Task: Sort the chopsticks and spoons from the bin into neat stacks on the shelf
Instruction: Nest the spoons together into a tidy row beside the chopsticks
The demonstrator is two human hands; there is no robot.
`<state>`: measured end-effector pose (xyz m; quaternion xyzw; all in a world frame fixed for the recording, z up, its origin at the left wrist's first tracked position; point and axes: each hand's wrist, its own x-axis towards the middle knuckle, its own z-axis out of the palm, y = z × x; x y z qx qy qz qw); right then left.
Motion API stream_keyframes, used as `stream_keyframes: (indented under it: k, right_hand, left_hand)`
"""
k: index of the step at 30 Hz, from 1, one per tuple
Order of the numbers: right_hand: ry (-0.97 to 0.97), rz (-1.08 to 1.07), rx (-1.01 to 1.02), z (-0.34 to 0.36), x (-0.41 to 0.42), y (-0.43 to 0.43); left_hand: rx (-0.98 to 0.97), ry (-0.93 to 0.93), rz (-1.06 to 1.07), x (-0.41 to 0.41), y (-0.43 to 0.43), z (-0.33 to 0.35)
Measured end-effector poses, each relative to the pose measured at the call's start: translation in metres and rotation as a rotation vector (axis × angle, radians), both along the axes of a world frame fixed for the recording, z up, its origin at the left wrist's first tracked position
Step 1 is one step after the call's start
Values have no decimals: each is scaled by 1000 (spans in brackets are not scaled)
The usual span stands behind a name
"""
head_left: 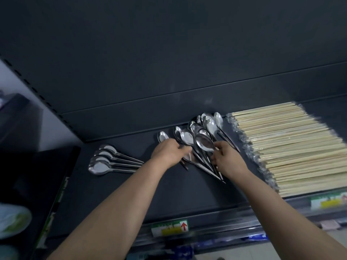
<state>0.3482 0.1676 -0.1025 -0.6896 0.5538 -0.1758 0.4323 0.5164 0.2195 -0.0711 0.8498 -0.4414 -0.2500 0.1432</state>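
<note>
A loose cluster of several steel spoons [201,132] lies on the dark shelf [120,186], bowls pointing away from me. My left hand [169,152] is curled round spoon handles at the cluster's left side. My right hand [228,159] pinches the handle of a spoon [204,143] whose bowl is lifted over the others. Left of the cluster, a neat row of several spoons [105,160] lies with handles pointing right. To the right sits a wide stack of wrapped wooden chopsticks [285,145].
The dark back panel [169,62] of the shelf rises behind. A price label with a red arrow [170,228] and another label [328,199] sit on the shelf's front rail. A dark box [37,184] stands at the left edge.
</note>
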Motion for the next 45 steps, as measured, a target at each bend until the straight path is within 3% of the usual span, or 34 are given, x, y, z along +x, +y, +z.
stream_keyframes:
  k: [3, 7, 11, 16, 19, 23, 28, 37, 41, 45]
  right_hand:
    - [-25, -8, 26, -1, -4, 1]
    - [-77, 54, 41, 9, -4, 5]
    - [-290, 160, 232, 21, 17, 27]
    - [-187, 366, 161, 22, 50, 46]
    - [31, 549, 10, 21, 74, 58]
    - [348, 647, -374, 25, 108, 84]
    - [338, 681, -523, 11, 148, 116]
    - [432, 554, -800, -17, 181, 123]
    - [466, 511, -831, -18, 189, 121]
    - [484, 505, -874, -17, 183, 119]
  left_hand:
    - [-88, 50, 25, -5, 5, -10]
    - [-344, 289, 126, -8, 6, -6]
    - [-482, 228, 215, 0, 18, -3]
    - [-469, 199, 316, 31, 63, -6]
    - [-484, 205, 357, 58, 97, -8]
    - [-453, 142, 529, 96, 143, -15]
    - [-403, 36, 584, 132, 179, -24]
    - [-355, -32, 555, 168, 180, -38]
    - [-378, -173, 480, 173, 178, -31]
    - [-377, -183, 280, 163, 161, -21]
